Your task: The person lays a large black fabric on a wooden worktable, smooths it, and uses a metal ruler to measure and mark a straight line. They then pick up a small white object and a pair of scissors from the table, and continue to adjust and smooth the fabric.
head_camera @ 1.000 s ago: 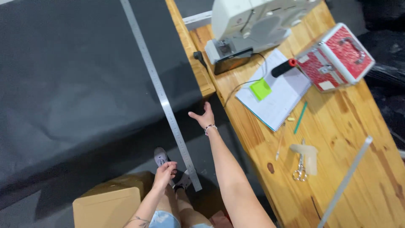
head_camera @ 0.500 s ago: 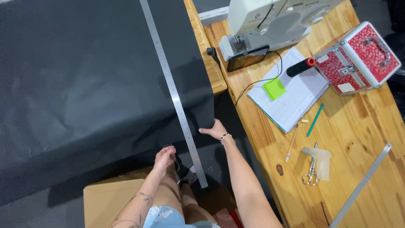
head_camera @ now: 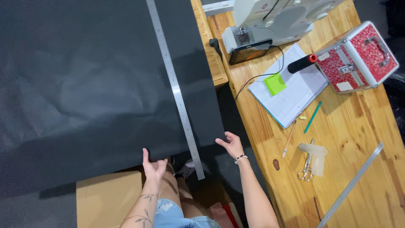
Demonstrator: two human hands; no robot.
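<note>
Black fabric covers most of the surface before us, a big dark sheet whose near edge hangs toward our knees. Our left hand grips that near edge with the fingers curled under it and the thumb on top, so it is closed on the cloth. Our right hand pinches the sheet's near right corner, fingers bent loosely around the edge; a beaded bracelet sits on that wrist. Between our hands a long steel ruler lies on the fabric, running from the far edge down past the near edge, where its end sticks out over our lap. To our right stands a wooden table. On it we see a white sewing machine at the far end, a spiral notebook with a green sticky note, a red patterned case, a green pencil, small scissors and a second metal ruler set at a slant near the table's edge. A cardboard box sits below the fabric by our left leg.
</note>
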